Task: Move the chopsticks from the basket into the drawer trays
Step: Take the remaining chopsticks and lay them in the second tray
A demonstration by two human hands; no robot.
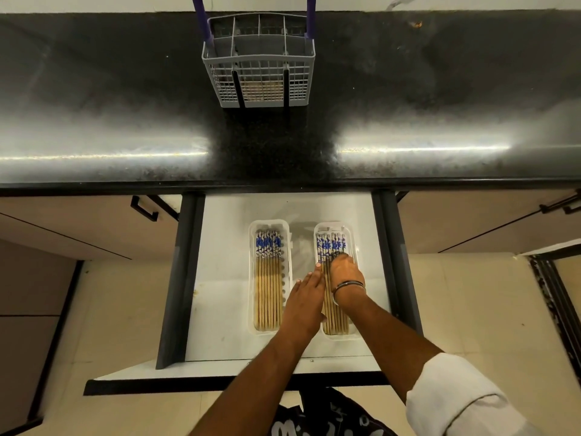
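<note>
Two white trays sit side by side in the open drawer (pixel 226 278). The left tray (pixel 253 278) holds several wooden chopsticks (pixel 267 284) with blue-and-white tops, laid lengthwise. The right tray (pixel 353 247) holds several more chopsticks (pixel 330 245). My left hand (pixel 306 297) lies with straight fingers along the right tray's left rim. My right hand (pixel 344 272), with a bangle on its wrist, rests on the chopsticks in the right tray, fingers bent down onto them. The grey wire basket (pixel 259 62) with a purple handle stands on the counter; no chopsticks stick out of its top.
The black countertop (pixel 125 121) runs across the view above the drawer. Closed cabinet fronts with black handles (pixel 144 207) flank the drawer on both sides. The drawer's dark side walls (pixel 180 272) bound the trays. Tiled floor lies below.
</note>
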